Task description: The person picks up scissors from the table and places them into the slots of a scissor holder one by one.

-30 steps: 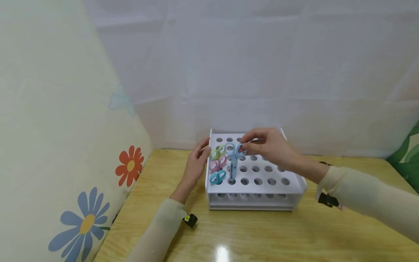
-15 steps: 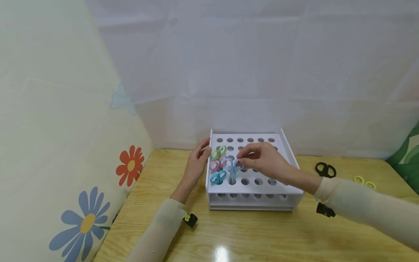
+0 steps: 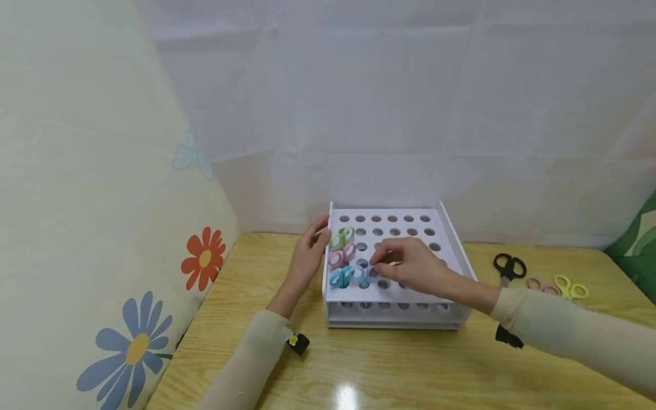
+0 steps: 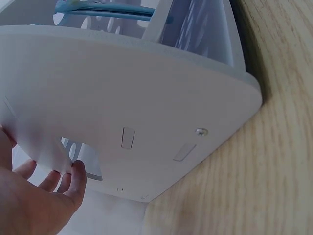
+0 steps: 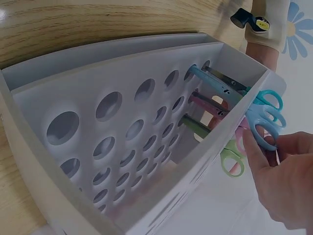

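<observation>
My right hand [image 3: 412, 266] pinches one finger loop of light blue scissors [image 5: 257, 117]. They stand upright, blades down through a front-row hole of the white rack [image 3: 394, 295], second from the left. Beside them along the rack's left column stand teal scissors [image 3: 336, 279], pink scissors [image 3: 335, 260] and green scissors [image 3: 336, 242], handles up. My left hand [image 3: 307, 253] rests against the rack's left side panel [image 4: 98, 93]. In the left wrist view its fingertips touch that panel around the cut-out.
On the wooden table [image 3: 410, 370] right of the rack lie black scissors [image 3: 508, 266], a second pink pair [image 3: 544, 286] and yellow scissors [image 3: 570, 290]. A white sheet [image 3: 379, 102] hangs behind, and a flower-printed panel [image 3: 118, 199] stands at the left.
My right hand has moved down and toward me, lowering the light blue scissors into the front-row hole. The left hand stays put. The scissors lying at the right have come into view.
</observation>
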`<state>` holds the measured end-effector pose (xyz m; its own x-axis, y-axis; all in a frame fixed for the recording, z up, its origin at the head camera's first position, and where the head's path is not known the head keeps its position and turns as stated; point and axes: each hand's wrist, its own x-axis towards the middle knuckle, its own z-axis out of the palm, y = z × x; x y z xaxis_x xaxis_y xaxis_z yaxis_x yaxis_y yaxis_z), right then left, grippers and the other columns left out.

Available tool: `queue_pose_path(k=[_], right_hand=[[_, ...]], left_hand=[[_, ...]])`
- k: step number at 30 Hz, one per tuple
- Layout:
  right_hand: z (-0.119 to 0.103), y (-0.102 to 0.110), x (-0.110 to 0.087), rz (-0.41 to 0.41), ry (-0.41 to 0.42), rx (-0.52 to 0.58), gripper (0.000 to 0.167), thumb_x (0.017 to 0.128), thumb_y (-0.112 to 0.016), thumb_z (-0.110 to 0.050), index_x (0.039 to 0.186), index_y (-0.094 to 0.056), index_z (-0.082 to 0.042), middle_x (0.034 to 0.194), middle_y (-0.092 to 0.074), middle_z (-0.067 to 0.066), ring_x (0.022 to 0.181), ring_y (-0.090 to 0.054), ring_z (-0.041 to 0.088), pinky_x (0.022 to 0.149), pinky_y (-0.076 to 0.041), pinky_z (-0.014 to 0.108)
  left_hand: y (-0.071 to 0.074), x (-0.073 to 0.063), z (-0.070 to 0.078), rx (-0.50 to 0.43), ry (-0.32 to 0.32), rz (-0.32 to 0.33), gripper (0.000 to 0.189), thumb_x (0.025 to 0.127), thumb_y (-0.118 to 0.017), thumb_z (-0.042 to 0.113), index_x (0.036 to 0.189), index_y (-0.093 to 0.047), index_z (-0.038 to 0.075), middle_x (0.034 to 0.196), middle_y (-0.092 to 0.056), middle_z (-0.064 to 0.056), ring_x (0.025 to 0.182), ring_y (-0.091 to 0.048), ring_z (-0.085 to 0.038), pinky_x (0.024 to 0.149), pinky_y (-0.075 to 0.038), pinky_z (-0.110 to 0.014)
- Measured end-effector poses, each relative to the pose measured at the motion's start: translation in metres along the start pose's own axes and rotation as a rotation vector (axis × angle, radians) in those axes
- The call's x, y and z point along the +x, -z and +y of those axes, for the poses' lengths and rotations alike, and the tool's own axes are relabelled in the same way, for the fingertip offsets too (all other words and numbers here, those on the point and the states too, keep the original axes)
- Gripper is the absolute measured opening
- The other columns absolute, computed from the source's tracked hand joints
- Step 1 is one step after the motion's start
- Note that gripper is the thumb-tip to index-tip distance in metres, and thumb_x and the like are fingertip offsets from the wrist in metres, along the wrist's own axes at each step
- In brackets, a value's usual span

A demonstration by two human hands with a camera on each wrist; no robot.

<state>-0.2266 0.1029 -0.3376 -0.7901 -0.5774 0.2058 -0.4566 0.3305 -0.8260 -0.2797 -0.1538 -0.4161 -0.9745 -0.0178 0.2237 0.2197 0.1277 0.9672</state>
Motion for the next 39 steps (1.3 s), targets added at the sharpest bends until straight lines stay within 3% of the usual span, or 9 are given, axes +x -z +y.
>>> queue_pose_path(k=[5,11,22,32,39], right_hand=[[0.001,-0.003,0.000,-0.016,0.047,-0.001,0.013,0.089,-0.070,0.006,0.095,-0.072,-0.005,0.099,-0.073,0.004,0.097,-0.070,0.023,0.084,-0.056,0.031],[-0.001,-0.001,-0.002,-0.032,0.043,-0.021,0.015,0.089,-0.069,0.007,0.098,-0.072,-0.004,0.103,-0.072,0.005,0.100,-0.070,0.022,0.088,-0.055,0.031],[-0.009,0.022,-0.009,-0.030,0.072,-0.170,0.016,0.096,-0.068,-0.002,0.109,-0.073,-0.009,0.109,-0.070,0.004,0.101,-0.068,0.017,0.092,-0.054,0.036],[-0.003,0.057,-0.032,0.029,0.034,-0.231,0.019,0.100,-0.066,-0.009,0.118,-0.072,-0.010,0.116,-0.069,0.001,0.105,-0.067,0.020,0.090,-0.054,0.038],[0.008,0.088,-0.057,0.163,0.057,-0.295,0.020,0.097,-0.069,-0.004,0.116,-0.073,-0.006,0.115,-0.071,0.006,0.101,-0.069,0.025,0.087,-0.055,0.032]], left_hand=[[-0.001,0.000,0.001,0.003,-0.005,0.001,0.042,0.106,-0.054,0.043,0.146,-0.054,0.034,0.146,-0.050,0.011,0.128,-0.051,-0.017,0.101,-0.047,-0.036],[-0.002,0.001,0.000,-0.012,-0.027,-0.004,0.044,0.106,-0.055,0.040,0.148,-0.054,0.028,0.146,-0.051,0.007,0.128,-0.052,-0.021,0.102,-0.047,-0.040],[-0.002,0.004,-0.004,-0.029,-0.032,-0.010,0.043,0.106,-0.056,0.036,0.148,-0.055,0.026,0.147,-0.051,0.003,0.128,-0.053,-0.022,0.102,-0.047,-0.042],[0.000,0.006,-0.007,-0.034,-0.023,-0.008,0.046,0.107,-0.055,0.035,0.150,-0.052,0.022,0.151,-0.049,-0.002,0.129,-0.051,-0.023,0.105,-0.044,-0.046],[0.002,0.007,-0.007,-0.012,-0.016,-0.003,0.045,0.106,-0.056,0.039,0.149,-0.053,0.027,0.148,-0.051,0.003,0.130,-0.051,-0.022,0.105,-0.044,-0.044]])
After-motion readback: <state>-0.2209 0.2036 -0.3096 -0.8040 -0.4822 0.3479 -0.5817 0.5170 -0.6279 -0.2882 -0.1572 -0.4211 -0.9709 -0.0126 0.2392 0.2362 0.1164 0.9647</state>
